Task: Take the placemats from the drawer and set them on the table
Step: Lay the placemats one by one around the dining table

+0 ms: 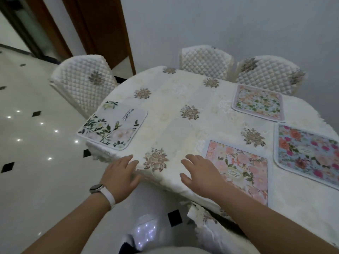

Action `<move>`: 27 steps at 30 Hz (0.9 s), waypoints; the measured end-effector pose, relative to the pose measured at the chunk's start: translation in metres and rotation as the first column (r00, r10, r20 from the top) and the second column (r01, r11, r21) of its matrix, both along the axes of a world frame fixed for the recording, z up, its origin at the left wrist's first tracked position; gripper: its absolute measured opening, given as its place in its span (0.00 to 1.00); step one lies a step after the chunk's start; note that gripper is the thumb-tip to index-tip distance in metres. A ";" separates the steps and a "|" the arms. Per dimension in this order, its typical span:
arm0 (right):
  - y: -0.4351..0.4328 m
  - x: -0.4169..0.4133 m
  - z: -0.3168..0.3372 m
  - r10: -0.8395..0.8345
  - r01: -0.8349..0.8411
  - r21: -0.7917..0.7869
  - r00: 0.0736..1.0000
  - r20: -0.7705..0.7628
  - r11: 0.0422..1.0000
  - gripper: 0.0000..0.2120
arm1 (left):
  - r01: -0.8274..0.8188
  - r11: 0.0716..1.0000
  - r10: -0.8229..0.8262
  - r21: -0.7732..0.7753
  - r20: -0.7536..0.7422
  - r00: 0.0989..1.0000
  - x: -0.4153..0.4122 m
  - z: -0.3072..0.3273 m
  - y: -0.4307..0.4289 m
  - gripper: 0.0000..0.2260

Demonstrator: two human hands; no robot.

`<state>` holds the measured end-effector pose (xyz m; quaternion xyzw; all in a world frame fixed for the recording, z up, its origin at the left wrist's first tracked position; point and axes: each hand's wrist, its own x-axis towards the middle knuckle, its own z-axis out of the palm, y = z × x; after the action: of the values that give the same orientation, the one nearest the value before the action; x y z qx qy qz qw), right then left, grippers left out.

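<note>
1. The counter (183,125) wears a cream embroidered cloth; four placemats lie flat on it, well apart from one another.
2. The white floral placemat (113,125) sits at the left edge, printed with green leaves and a small word; the peach floral placemat (258,103) lies at the far right, near two chairs; the blue rose placemat (308,154) lies at the right edge, partly cut off by the frame; the pink floral placemat (242,171) lies at the near edge, just beside the right hand.
3. The left hand (120,175) rests at the near rim of the counter, fingers spread, grip apart and holding nothing; a watch with a pale strap (104,193) circles its wrist.
4. The right hand (200,176) lies palm down on the cloth, fingers spread, grip apart and empty; its outer edge touches or overlaps the pink placemat's left border.
5. Three quilted chairs (84,77) stand around the far side; the glossy tiled floor (36,136) shows on the left.
</note>
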<state>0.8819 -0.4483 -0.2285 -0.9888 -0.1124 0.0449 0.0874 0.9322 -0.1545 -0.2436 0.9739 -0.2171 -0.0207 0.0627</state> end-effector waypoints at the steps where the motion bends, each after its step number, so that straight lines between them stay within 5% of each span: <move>1: 0.013 0.007 0.000 0.014 -0.014 0.000 1.000 0.014 1.000 0.23 | -0.024 1.000 0.024 -0.011 0.010 1.000 0.000 0.001 0.014 0.23; 16: 0.267 0.121 0.001 0.022 -0.020 -0.060 0.999 0.026 0.998 0.24 | -0.119 0.993 0.119 -0.009 0.007 0.993 0.073 -0.004 0.283 0.24; 27: 0.294 0.160 0.000 -0.123 0.123 -0.069 0.992 0.001 0.990 0.23 | -0.051 0.996 0.051 -0.067 -0.006 0.999 0.151 -0.009 0.306 0.24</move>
<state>1.0420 -0.1543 -0.2283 -0.9962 -0.0493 0.0447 0.0559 1.0831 0.1512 -0.2527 0.9765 -0.1924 -0.0138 0.0964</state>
